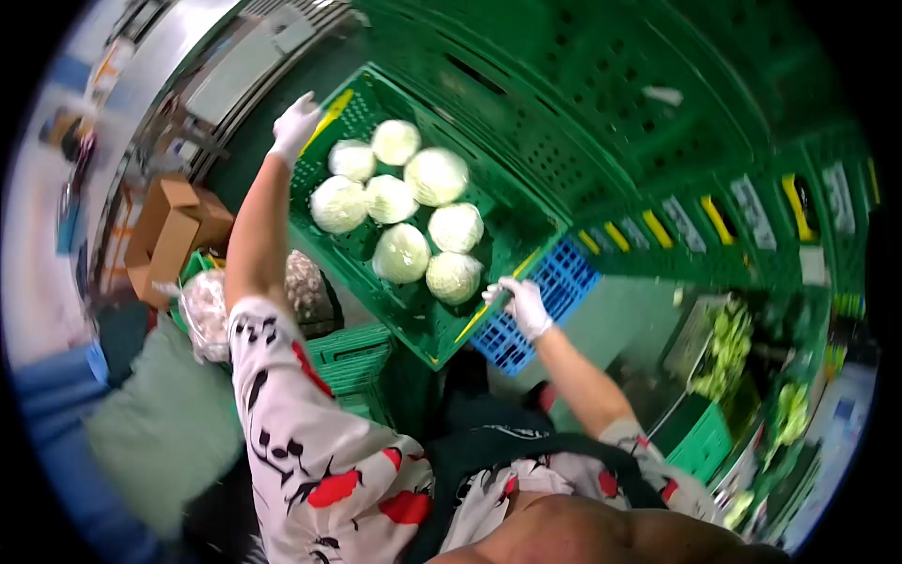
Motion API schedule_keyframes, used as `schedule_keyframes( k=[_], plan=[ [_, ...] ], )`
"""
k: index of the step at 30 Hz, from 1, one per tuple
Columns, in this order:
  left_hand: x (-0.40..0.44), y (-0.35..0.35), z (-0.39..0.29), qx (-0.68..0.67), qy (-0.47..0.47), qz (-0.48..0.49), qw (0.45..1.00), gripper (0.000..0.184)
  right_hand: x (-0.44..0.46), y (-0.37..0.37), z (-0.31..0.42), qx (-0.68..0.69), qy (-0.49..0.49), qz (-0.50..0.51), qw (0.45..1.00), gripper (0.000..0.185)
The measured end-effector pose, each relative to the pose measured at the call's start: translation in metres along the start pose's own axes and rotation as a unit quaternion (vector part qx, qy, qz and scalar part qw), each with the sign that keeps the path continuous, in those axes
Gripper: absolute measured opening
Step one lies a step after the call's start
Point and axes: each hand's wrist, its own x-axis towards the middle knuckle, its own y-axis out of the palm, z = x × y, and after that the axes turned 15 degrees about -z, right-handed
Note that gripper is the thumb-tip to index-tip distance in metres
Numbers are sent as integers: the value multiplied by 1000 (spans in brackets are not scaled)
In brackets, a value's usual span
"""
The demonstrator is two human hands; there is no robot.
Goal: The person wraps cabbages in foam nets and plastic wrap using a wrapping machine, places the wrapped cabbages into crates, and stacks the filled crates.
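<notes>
A green plastic crate (371, 299) hangs tilted in front of me, held at its two ends. Inside it lie several pale round cabbages (437, 176), which look wrapped in clear film. My left hand (296, 124), in a white glove, is closed on the far-left end of the crate, beside its yellow handle strip. White-gloved too, my right hand (522, 305) has its fingers hooked over the near-right rim by the other yellow strip. The parts of the fingers behind the crate walls are hidden.
Large stacked green crates (601, 103) rise ahead and right. A blue crate (536, 315) lies below my right hand. Leafy greens (728, 348) stand at the right. At left are a cardboard box (178, 230), a bag of garlic-like bulbs (205, 310) and green crates (352, 362).
</notes>
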Motion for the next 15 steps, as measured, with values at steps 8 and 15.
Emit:
schedule_keyframes(
  k=[8, 15],
  plan=[
    [-289, -69, -73, -172, 19, 278, 945, 28, 8, 8, -6, -50, 44, -7, 998, 19],
    [-456, -42, -119, 121, 232, 388, 884, 58, 7, 26, -9, -43, 6, -48, 998, 34]
  ],
)
